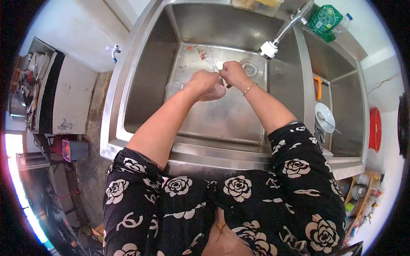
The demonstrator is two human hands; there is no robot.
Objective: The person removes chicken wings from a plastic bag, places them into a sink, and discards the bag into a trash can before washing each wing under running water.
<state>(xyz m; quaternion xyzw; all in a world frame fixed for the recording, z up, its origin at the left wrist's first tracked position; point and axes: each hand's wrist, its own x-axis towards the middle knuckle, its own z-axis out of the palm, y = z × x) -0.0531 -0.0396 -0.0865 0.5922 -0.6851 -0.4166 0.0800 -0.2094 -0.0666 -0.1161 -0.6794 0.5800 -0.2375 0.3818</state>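
Observation:
Both of my hands meet low inside a steel sink basin (pixel 230 115). My left hand (pixel 202 82) is closed around a thin clear plastic bag (pixel 212 64), whose whitish end sticks up beyond the fingers. Something pale pink (pixel 217 93) bulges below that hand; its kind cannot be made out. My right hand (pixel 234 73) pinches at the bag right beside the left one, fingertips nearly touching. More see-through plastic (pixel 173 89) shows left of my left wrist. Small red and orange scraps (pixel 202 54) lie on the basin floor beyond my hands.
A flexible faucet (pixel 269 49) hangs over the basin's right side, near the drain (pixel 250 68). The second basin at right holds a white bowl (pixel 324 117) with a spoon and an orange-handled tool (pixel 317 87). A green pouch (pixel 325 20) stands at the back right.

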